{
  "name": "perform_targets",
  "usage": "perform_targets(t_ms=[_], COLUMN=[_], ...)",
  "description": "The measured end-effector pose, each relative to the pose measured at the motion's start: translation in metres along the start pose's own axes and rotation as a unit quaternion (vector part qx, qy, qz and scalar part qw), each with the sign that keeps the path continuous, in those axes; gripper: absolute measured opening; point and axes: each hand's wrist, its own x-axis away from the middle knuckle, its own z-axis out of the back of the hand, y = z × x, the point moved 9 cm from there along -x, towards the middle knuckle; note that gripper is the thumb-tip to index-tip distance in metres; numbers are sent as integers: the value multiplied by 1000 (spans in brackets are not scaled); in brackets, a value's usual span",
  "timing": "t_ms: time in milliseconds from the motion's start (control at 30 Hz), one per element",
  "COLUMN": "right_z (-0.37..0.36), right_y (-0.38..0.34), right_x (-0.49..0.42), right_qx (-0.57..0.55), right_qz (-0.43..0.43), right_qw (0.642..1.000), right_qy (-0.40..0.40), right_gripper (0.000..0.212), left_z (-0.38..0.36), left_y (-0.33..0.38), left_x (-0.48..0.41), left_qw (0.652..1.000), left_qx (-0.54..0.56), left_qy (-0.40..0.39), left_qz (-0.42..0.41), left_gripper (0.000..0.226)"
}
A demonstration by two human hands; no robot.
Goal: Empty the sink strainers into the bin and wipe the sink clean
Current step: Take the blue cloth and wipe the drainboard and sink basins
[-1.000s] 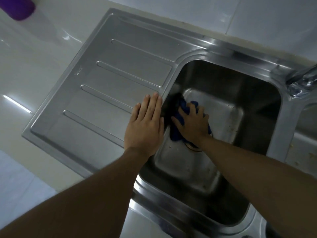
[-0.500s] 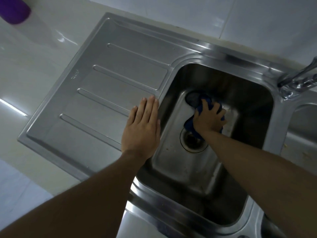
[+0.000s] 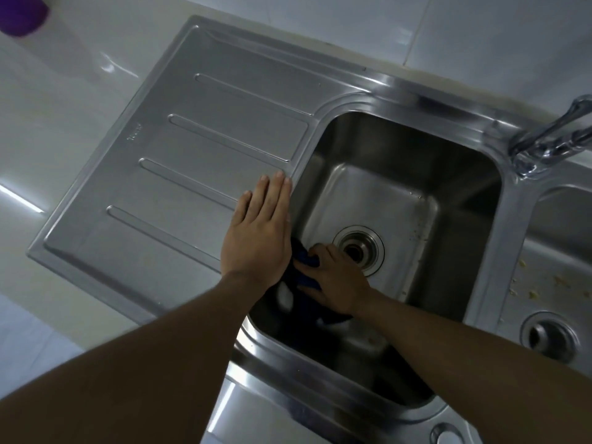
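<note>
— Where is the cloth held?
— A dark blue cloth (image 3: 306,270) is pressed under the right hand (image 3: 336,283) against the floor of the left basin (image 3: 400,174), at its near-left corner; the fingers are curled over it, and most of the cloth is bunched at nine o'clock from the palm.
— And the drain?
— The drain opening (image 3: 358,250) is seen at two o'clock from that hand, just beside the knuckles, uncovered.
— The left hand (image 3: 259,232)?
— It is laid flat, fingers together, nothing held, on the ribbed drainboard (image 3: 192,149) at the basin's left rim.
— Anything else?
— Food crumbs are scattered in the right basin (image 3: 557,251), whose drain (image 3: 549,336) is seen at four o'clock. A tap (image 3: 551,139) is mounted at one o'clock.
</note>
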Motion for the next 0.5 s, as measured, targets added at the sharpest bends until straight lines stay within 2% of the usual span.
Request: perform_targets(t_ms=[100, 167, 233, 300, 400, 467, 500], right_z=[14, 12, 3, -10, -20, -12, -6], right_y=[20, 15, -5, -22, -27, -17, -7], right_x=[-6, -3, 3, 16, 28, 20, 15], right_qx=[-21, -21, -15, -9, 1, 25, 26], right_qz=[-160, -214, -158, -59, 39, 24, -29], right_qw=[986, 976, 987, 997, 992, 994, 996], right_qy=[40, 37, 5, -50, -119, -102, -79], right_gripper=[53, 54, 58, 62, 66, 65, 64], left_z=[0, 1, 1, 3, 3, 3, 3], left_y=[-2, -3, -2, -3, -3, -2, -2], left_x=[-1, -1, -1, -1, -1, -1, -1], left_qw=[1000, 1000, 1000, 999, 999, 999, 999], left_qx=[14, 20, 27, 39, 45, 47, 48], left_qy=[1, 2, 2, 0, -5, -8, -8], left_qz=[0, 0, -4, -3, 2, 2, 1], left_gripper=[55, 55, 55, 55, 55, 56, 56])
